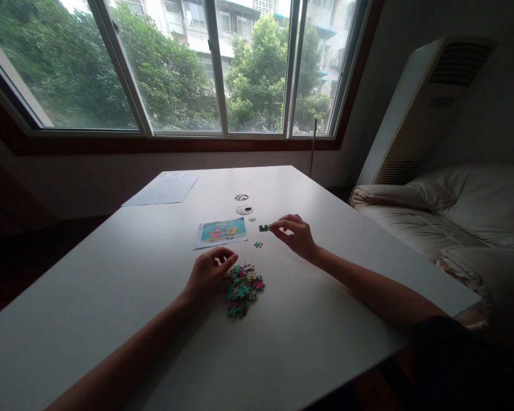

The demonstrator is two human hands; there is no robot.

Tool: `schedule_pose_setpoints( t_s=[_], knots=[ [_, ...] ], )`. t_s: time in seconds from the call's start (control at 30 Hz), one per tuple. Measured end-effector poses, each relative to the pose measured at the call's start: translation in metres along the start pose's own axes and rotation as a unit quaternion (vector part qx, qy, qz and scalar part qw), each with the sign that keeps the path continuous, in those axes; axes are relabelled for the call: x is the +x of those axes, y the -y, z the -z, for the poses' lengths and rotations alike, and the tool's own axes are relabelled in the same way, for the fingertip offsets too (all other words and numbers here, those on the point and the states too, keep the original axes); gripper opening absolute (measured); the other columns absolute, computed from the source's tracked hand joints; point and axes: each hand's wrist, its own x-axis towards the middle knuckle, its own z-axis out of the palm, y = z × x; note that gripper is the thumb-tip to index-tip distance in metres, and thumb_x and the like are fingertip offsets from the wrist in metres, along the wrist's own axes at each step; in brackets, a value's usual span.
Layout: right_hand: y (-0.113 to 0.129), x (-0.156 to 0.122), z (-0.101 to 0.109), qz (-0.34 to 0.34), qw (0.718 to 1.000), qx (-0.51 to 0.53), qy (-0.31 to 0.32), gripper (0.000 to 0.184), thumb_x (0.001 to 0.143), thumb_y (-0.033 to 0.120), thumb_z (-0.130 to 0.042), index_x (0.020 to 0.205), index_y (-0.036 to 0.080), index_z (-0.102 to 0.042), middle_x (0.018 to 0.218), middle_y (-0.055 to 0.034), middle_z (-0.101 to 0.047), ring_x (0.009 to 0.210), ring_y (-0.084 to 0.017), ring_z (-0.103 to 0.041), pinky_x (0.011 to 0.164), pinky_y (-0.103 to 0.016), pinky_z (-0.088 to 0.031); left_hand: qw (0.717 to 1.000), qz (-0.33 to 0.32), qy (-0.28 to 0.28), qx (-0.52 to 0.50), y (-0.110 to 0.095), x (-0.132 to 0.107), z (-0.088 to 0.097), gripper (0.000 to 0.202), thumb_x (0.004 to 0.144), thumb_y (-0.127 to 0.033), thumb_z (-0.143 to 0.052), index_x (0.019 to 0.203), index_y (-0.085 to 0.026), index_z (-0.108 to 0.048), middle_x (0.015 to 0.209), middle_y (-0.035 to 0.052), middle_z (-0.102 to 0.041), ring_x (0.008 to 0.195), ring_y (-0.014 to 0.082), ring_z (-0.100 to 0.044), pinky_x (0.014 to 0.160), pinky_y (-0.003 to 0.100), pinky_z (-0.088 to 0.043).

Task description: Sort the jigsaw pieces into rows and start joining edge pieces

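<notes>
Between the thumb and fingertips of my right hand [297,235] is a dark green jigsaw puzzle piece [263,228], at or just above the tabletop. My left hand [209,269] rests beside a heap of jigsaw pieces [242,290], its fingers curled and the thumb near the fingertips. Whatever it may pinch does not show. Green, pink and pale pieces make up the heap. A printed cartoon picture [223,231] lies flat beyond my left hand. One loose green puzzle piece [258,244] lies below the held one, and a paler puzzle piece [252,219] above it.
Two round discs [244,210] lie farther back on the white table [325,342]. A sheet of paper [163,189] is at the far left corner. Beyond stands a wide window [223,134]; on the right are a leather sofa [445,205] and a tall floor-standing air conditioner [402,103].
</notes>
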Motion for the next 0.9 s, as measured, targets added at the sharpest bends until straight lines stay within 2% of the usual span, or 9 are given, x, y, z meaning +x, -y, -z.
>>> schedule_pose_setpoints(
  t_s=[0.3, 0.5, 0.63, 0.8, 0.9],
  knots=[
    [0.001, 0.0, 0.0, -0.021, 1.0, 0.02, 0.005, 0.01, 0.078, 0.028, -0.058, 0.08, 0.02, -0.065, 0.075, -0.0004, -0.064, 0.057, -0.008, -0.052, 0.067, -0.027, -0.042, 1.0, 0.007, 0.003, -0.007, -0.002, 0.0, 0.0, 0.028, 0.073, -0.042, -0.056, 0.071, -0.015, -0.062, 0.063, 0.0001, -0.06, 0.052, 0.0109, -0.048, 0.049, 0.021, -0.038],
    [-0.005, 0.002, -0.006, -0.099, 0.992, 0.063, 0.049, 0.013, 0.077, 0.028, -0.059, 0.08, 0.017, -0.066, 0.077, -0.0022, -0.061, 0.056, -0.007, -0.049, 0.057, -0.022, -0.043, 1.0, 0.025, -0.007, -0.002, -0.002, -0.001, 0.001, 0.028, 0.072, -0.042, -0.056, 0.069, -0.015, -0.062, 0.064, 0.0, -0.061, 0.049, 0.0101, -0.046, 0.048, 0.021, -0.036],
    [-0.024, 0.009, -0.013, -0.137, 0.984, 0.034, 0.106, 0.014, 0.076, 0.029, -0.06, 0.078, 0.017, -0.067, 0.077, -0.0033, -0.062, 0.057, -0.008, -0.05, 0.058, -0.021, -0.043, 0.999, 0.034, -0.008, -0.013, 0.0, -0.001, 0.003, 0.028, 0.072, -0.042, -0.056, 0.069, -0.015, -0.063, 0.065, 0.001, -0.061, 0.052, 0.0114, -0.048, 0.049, 0.021, -0.037],
    [-0.06, 0.025, -0.028, -0.18, 0.965, -0.05, 0.187, 0.014, 0.074, 0.029, -0.061, 0.08, 0.019, -0.068, 0.077, -0.0019, -0.063, 0.06, -0.008, -0.051, 0.061, -0.021, -0.041, 0.999, 0.041, -0.009, -0.027, 0.001, 0.001, 0.005, 0.028, 0.071, -0.041, -0.057, 0.069, -0.014, -0.063, 0.065, 0.0011, -0.06, 0.052, 0.0117, -0.048, 0.05, 0.022, -0.037],
    [-0.081, 0.034, -0.04, -0.198, 0.956, -0.069, 0.206, 0.013, 0.072, 0.029, -0.062, 0.078, 0.019, -0.069, 0.075, -0.0012, -0.064, 0.06, -0.009, -0.052, 0.061, -0.021, -0.04, 0.998, 0.045, -0.011, -0.03, 0.001, 0.001, 0.006, 0.027, 0.071, -0.041, -0.057, 0.069, -0.014, -0.063, 0.065, 0.0011, -0.06, 0.052, 0.0119, -0.048, 0.05, 0.022, -0.038]
  ],
)
